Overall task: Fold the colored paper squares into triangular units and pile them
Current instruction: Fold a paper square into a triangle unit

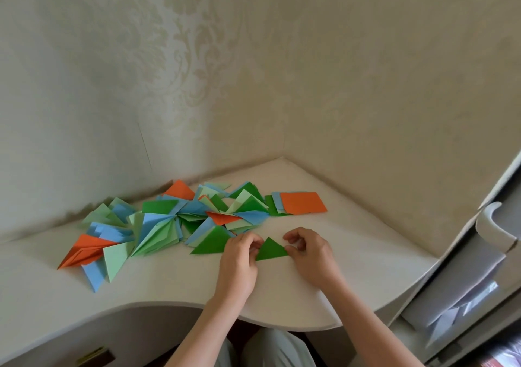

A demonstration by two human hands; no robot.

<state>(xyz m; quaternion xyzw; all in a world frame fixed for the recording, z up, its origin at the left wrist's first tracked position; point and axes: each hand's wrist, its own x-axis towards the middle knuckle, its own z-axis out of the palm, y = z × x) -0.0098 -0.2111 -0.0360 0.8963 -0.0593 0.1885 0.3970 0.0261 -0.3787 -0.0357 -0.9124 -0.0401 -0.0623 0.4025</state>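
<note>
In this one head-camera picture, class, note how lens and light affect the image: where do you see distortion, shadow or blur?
Head view: the wide-angle lens bows the desk edge and tilts the cabinet at right; soft daylight, no glare; the paper pile throws a dim shadow on the wall behind it; both hands and the green triangle look sharp; the lower right corner is smeared.

Soft, even daylight is spread over the scene; faint shadows are cast behind the paper pile [174,220]. Straight lines are bowed toward the edges, where slight blur is seen.
</note>
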